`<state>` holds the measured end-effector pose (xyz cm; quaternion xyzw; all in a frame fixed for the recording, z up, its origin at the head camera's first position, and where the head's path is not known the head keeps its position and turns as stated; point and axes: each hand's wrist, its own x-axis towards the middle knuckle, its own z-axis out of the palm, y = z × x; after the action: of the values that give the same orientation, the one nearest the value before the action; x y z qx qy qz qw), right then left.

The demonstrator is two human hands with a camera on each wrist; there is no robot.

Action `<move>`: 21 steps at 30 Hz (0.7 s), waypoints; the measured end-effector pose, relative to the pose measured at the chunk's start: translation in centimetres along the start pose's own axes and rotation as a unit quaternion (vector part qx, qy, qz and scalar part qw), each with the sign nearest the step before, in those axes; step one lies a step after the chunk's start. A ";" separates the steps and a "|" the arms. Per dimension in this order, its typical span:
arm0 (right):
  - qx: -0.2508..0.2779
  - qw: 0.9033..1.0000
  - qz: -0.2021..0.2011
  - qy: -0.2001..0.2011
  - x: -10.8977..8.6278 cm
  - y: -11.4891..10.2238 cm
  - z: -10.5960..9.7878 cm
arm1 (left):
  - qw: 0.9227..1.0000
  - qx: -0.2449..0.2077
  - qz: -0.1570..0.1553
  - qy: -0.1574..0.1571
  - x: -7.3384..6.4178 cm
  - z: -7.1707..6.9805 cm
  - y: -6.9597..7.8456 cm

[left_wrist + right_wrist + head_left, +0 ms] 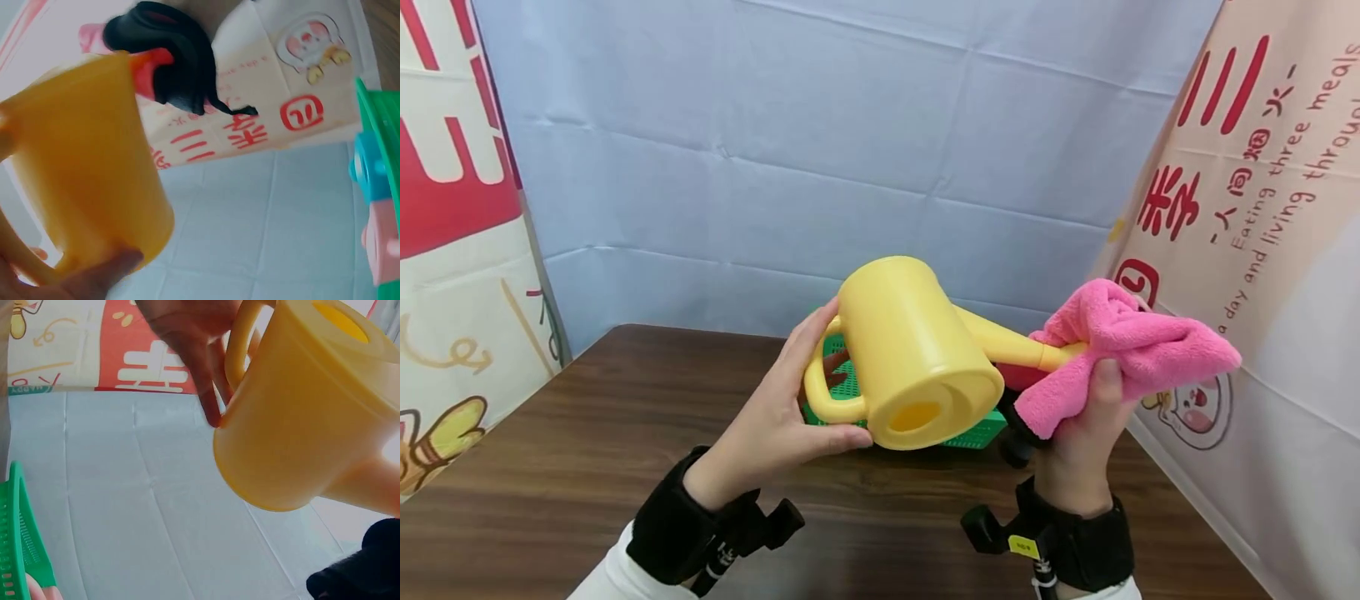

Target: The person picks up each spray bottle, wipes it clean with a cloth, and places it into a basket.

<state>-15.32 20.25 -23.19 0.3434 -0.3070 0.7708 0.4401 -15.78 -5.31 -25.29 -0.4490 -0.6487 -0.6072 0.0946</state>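
Note:
A yellow watering can (pixel 910 350) is tilted in the air, its base facing me and its spout pointing right. My left hand (pixel 782 408) holds it by the handle side, with the thumb near the bottom edge. In the right wrist view, fingers of the left hand (pixel 206 356) touch the can's body beside the handle. My right hand (pixel 1090 425) grips a pink cloth (pixel 1138 346) bunched round the spout's tip, which it hides. Below the cloth is something black and red (pixel 181 62), whose kind I cannot tell.
A green perforated basket (pixel 973 433) stands on the brown wooden table (pixel 550 450) behind the watering can. Blue and pink toy-like pieces (pixel 382 237) are by the basket in the left wrist view. A pale blue cloth backdrop (pixel 737 167) and printed sheets (pixel 1262 208) surround the table.

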 end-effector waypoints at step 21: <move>-0.617 0.761 0.146 -0.140 0.2 -2.2 -0.8 | 0.962 0.252 0.014 0.102 0.0 0.4 -0.2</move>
<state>-13.68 21.87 -23.08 0.0528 -0.8208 0.4131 0.3910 -15.76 -4.93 -25.59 -0.3548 -0.7612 -0.4657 0.2789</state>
